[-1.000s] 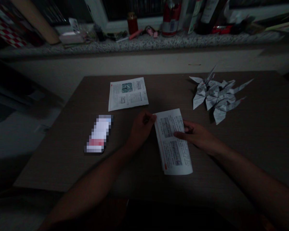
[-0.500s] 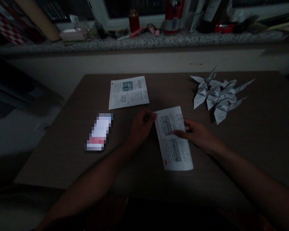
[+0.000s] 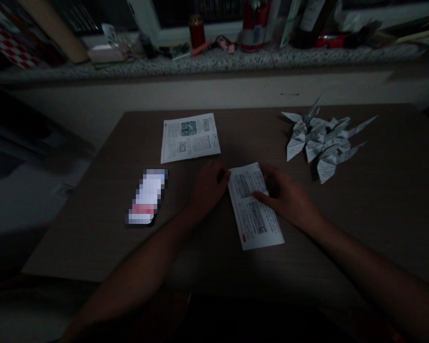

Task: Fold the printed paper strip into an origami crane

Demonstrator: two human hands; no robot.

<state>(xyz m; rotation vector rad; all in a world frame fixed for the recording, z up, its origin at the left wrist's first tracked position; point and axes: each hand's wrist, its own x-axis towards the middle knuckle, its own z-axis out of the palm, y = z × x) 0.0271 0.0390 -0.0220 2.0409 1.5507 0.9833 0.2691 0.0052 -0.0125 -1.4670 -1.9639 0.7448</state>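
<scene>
A printed sheet of paper [image 3: 252,224], narrow and apparently folded, lies in front of me between my two hands. My left hand [image 3: 210,183] pinches its upper left corner between thumb and fingertips. On the right edge, my right hand [image 3: 286,193] has its thumb on top of the print and its fingers curled at the edge, partly hidden. Farther back on the left lies a second printed sheet [image 3: 171,143], flat. Several folded paper cranes [image 3: 316,136] made of printed paper stand in a cluster at the back right.
A phone [image 3: 146,195] with a lit, blurred screen lies left of my left arm on the brown table [image 3: 103,190]. Behind it runs a speckled stone sill [image 3: 214,62] crowded with a red can [image 3: 255,28], a jar [image 3: 197,31] and a dark bottle [image 3: 309,24].
My right hand has moved slightly left and its fingers have curled more around the paper's right edge. The paper looks a little narrower at the top. My left hand stays at its corner.
</scene>
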